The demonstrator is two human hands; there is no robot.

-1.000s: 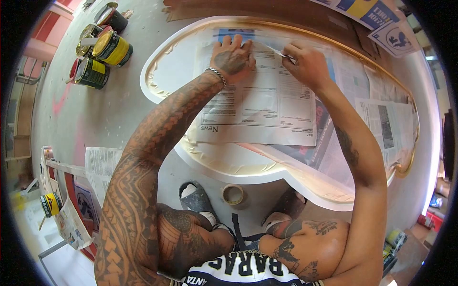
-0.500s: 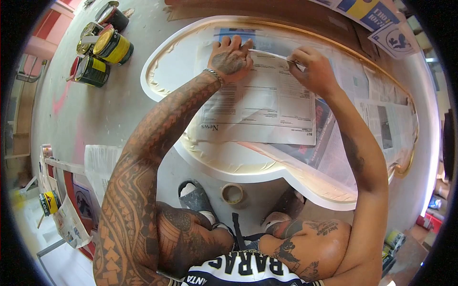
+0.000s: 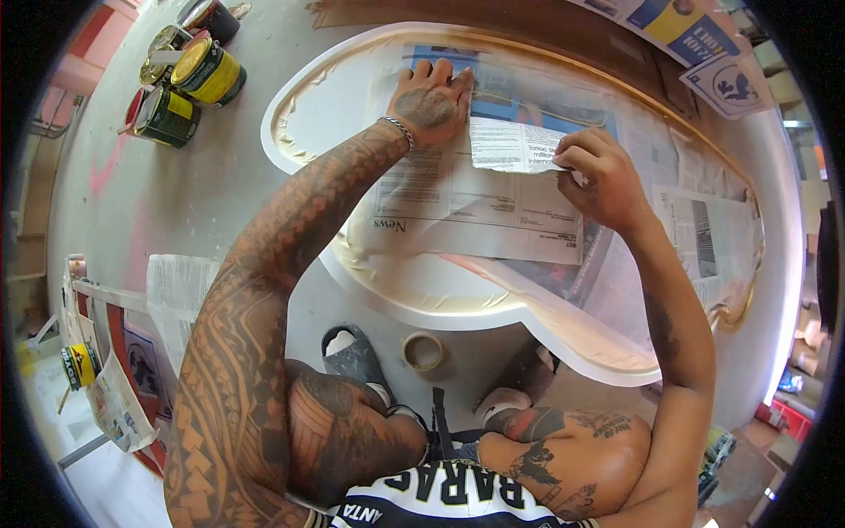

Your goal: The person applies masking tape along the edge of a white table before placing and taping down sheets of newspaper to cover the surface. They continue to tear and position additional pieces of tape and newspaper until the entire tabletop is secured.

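My left hand (image 3: 429, 101) lies flat with its fingers spread, pressing on a newspaper sheet (image 3: 493, 224) near its far edge. Between the thumb and fingers of my right hand (image 3: 603, 176) is a newspaper strip (image 3: 510, 146), its printed side up and its lower edge ragged. The strip stretches left toward my left hand and overlaps the sheet. Beneath both papers is a white curved panel (image 3: 458, 312), edged with crinkled masking tape (image 3: 286, 141). Blue-printed paper (image 3: 572, 121) shows just beyond the strip.
Several paint cans (image 3: 209, 70) stand on the grey floor at the far left. A roll of tape (image 3: 422, 351) sits between my feet. More newspaper (image 3: 704, 233) covers the panel's right side. Cardboard (image 3: 493, 18) lies along the far side, and a yellow can (image 3: 81, 365) is at the left.
My right hand has moved nearer to me and slightly right, pulling the newspaper strip, which has turned from edge-on to flat. Blue print now shows beyond it. My left hand has stayed in place.
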